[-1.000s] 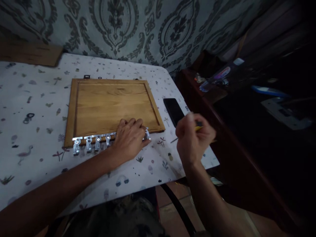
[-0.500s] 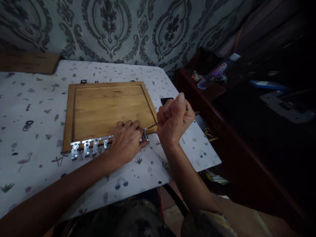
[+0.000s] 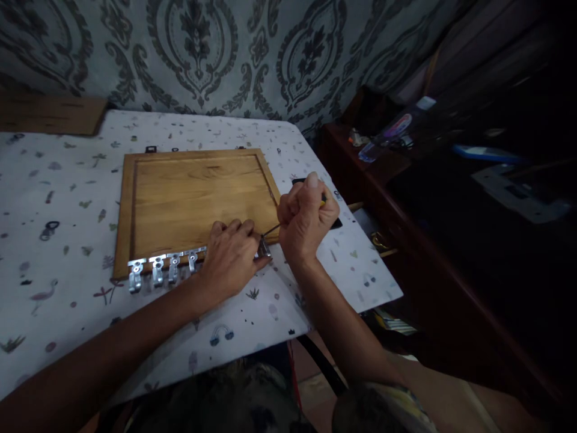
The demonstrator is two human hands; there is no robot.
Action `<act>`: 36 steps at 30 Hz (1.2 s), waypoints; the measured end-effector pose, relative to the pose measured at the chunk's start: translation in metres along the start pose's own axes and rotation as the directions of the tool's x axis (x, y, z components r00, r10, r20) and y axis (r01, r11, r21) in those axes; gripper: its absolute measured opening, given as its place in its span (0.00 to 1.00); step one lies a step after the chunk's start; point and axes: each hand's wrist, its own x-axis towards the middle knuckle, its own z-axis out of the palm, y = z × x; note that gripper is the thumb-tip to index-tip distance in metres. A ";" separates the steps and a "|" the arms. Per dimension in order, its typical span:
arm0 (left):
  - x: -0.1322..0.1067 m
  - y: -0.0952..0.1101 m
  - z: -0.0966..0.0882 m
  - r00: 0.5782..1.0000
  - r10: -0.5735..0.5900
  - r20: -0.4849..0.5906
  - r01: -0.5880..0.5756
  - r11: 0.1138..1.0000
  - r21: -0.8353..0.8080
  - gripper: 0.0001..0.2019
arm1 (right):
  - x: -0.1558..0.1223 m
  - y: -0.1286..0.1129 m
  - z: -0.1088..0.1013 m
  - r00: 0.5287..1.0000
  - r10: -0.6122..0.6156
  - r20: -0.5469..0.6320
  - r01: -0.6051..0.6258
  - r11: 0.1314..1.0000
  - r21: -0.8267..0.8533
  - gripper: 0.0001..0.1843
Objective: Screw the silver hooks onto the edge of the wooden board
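The left hand lay knuckles up, fingers bent, its forearm slanting back leftward; just right of it, the right hand was tightly curled, thumb raised

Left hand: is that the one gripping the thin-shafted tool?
No, the right hand grips the tool, while the left hand lies over the metal hooks along the near edge of the wooden panel.

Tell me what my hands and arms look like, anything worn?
Your left hand and right hand wear no gloves, and no watch or bracelet shows. The left forearm is bare in view. The right forearm ends, toward the elbow, at what looks like a dark, mottled sleeve with paler yellowish patches.
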 end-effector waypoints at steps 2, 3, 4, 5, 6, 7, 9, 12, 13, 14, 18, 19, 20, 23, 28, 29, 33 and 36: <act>0.000 0.000 0.000 1.000 0.000 -0.003 0.000 1.000 0.000 0.15 | 0.000 0.001 0.000 1.000 0.014 -0.003 -0.014 0.999 -0.035 0.30; 0.000 0.000 0.000 1.000 -0.001 -0.008 0.001 1.000 -0.001 0.16 | 0.001 0.001 0.001 1.000 0.021 -0.003 -0.022 0.999 -0.030 0.31; 0.000 0.000 0.000 1.000 -0.002 -0.013 0.002 1.000 -0.002 0.16 | 0.001 0.001 0.001 1.000 0.030 -0.002 -0.030 0.999 -0.013 0.31; 0.000 0.000 0.000 1.000 -0.003 -0.017 0.003 1.000 -0.005 0.16 | 0.001 0.001 0.001 0.999 0.037 0.002 -0.037 0.999 0.004 0.32; 0.000 0.000 0.000 1.000 -0.006 -0.018 0.006 1.000 -0.008 0.16 | 0.001 0.001 0.001 0.999 0.043 0.006 -0.043 0.999 0.015 0.32; 0.000 0.000 0.001 1.000 -0.010 -0.016 0.010 1.000 -0.012 0.16 | 0.001 0.001 0.001 0.999 0.045 0.010 -0.045 0.999 0.021 0.32; 0.000 0.000 0.001 1.000 -0.021 0.000 0.021 1.000 -0.017 0.16 | 0.001 0.001 0.001 0.999 0.038 0.025 -0.039 0.999 0.030 0.31; -0.001 0.000 0.002 1.000 -0.011 0.001 0.011 1.000 -0.007 0.16 | 0.001 0.002 0.001 0.999 0.022 0.045 -0.023 0.999 0.029 0.30; -0.001 -0.001 0.000 1.000 -0.006 -0.007 0.006 1.000 -0.002 0.17 | 0.000 0.003 0.001 0.999 0.022 0.046 -0.023 1.000 0.013 0.30; -0.002 -0.003 -0.002 1.000 -0.004 -0.020 0.004 1.000 0.002 0.19 | 0.000 0.003 0.002 0.999 0.022 0.046 -0.022 1.000 -0.005 0.30; -0.009 -0.011 -0.022 0.993 -0.022 -0.116 0.021 1.000 -0.005 0.15 | -0.002 0.002 0.002 0.999 -0.002 0.054 0.004 1.000 -0.026 0.31; -0.013 -0.012 -0.028 0.991 -0.013 -0.134 0.012 1.000 -0.007 0.13 | -0.002 0.002 0.002 0.998 -0.006 0.057 0.008 1.000 -0.027 0.31; -0.016 -0.013 -0.033 0.992 0.011 -0.129 -0.011 1.000 -0.006 0.12 | -0.002 0.002 0.001 0.998 -0.005 0.061 0.007 0.999 -0.034 0.30; -0.031 -0.007 -0.035 0.993 0.081 0.083 -0.085 0.995 0.045 0.12 | -0.003 0.003 0.000 0.998 0.009 0.068 -0.006 0.999 -0.045 0.30; -0.046 0.018 -0.013 0.948 0.123 0.295 -0.181 0.967 0.177 0.32 | -0.004 0.004 0.000 0.999 0.008 0.053 -0.007 1.000 -0.020 0.31; -0.046 0.023 -0.010 0.939 0.114 0.324 -0.182 0.965 0.190 0.34 | -0.004 0.003 0.000 0.999 0.005 0.053 -0.005 1.000 -0.011 0.31; -0.040 0.037 -0.006 0.918 0.043 0.394 -0.139 0.966 0.217 0.34 | -0.006 0.001 -0.001 0.998 0.019 0.067 -0.017 0.999 -0.032 0.31; -0.037 0.042 -0.006 0.926 -0.008 0.377 -0.087 0.968 0.234 0.33 | -0.006 -0.001 -0.002 0.996 0.033 0.080 -0.028 0.998 -0.055 0.30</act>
